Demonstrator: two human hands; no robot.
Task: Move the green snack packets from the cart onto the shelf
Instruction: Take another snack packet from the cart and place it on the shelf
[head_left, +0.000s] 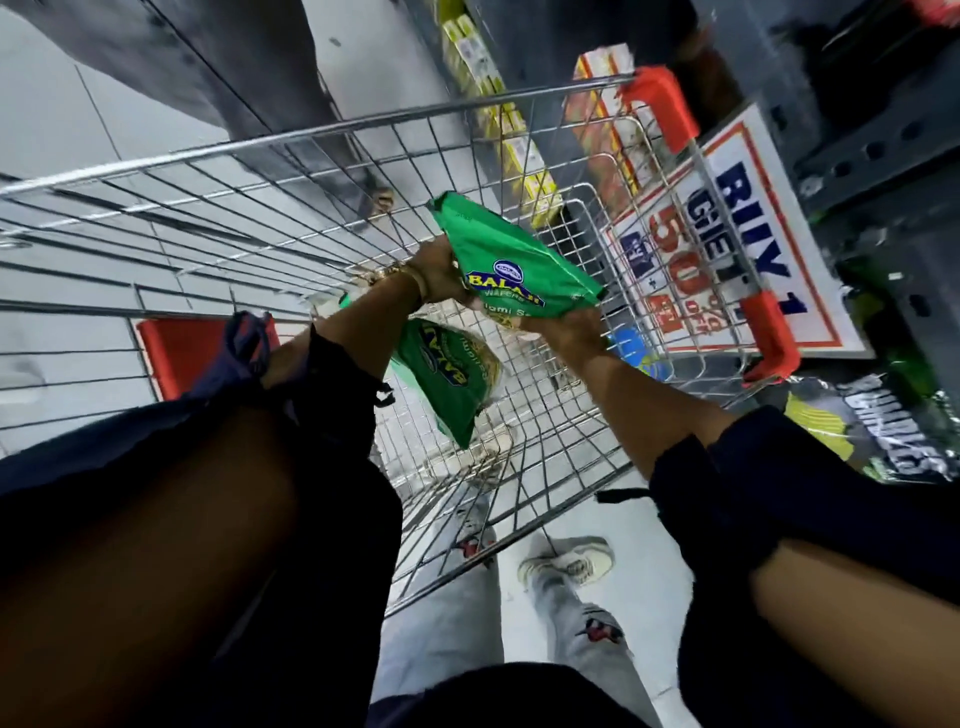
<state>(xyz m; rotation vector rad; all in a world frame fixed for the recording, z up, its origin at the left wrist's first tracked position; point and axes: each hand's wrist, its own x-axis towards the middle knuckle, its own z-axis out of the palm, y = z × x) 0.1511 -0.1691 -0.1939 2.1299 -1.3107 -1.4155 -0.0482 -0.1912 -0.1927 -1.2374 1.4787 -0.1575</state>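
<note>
A: What is being done here?

B: A green packet (511, 260) is held up over the wire cart (322, 171). It is gripped at both ends. The left hand (441, 270) is closed on its left side, and the right hand (563, 325) is closed on its lower right corner.

A: Is another one seen?

B: Yes. A second green packet (449, 376) is seen lower down, inside the cart, under the left arm. It cannot be told if it is being held or is just lying there, because the arm hides its top.

A: How wide is each grip?

B: Both grips are narrow. The fingers are wrapped tight on the top packet, so no gap is seen. Nothing else is held by them, as far as can be told.

A: How should this step be done well?

B: The packet should be lifted clear of the cart's wire rim first, so it is not snagged. It should be held softly, since the snacks inside could be crushed. Then it should be carried to the shelf (883, 156) on the right, past the sale sign (753, 228). It should be set down flat, or stood up straight, so it does not slide off.

A: And the task?

B: It looks partly done at best. At least two packets are not on the shelf yet.
</note>
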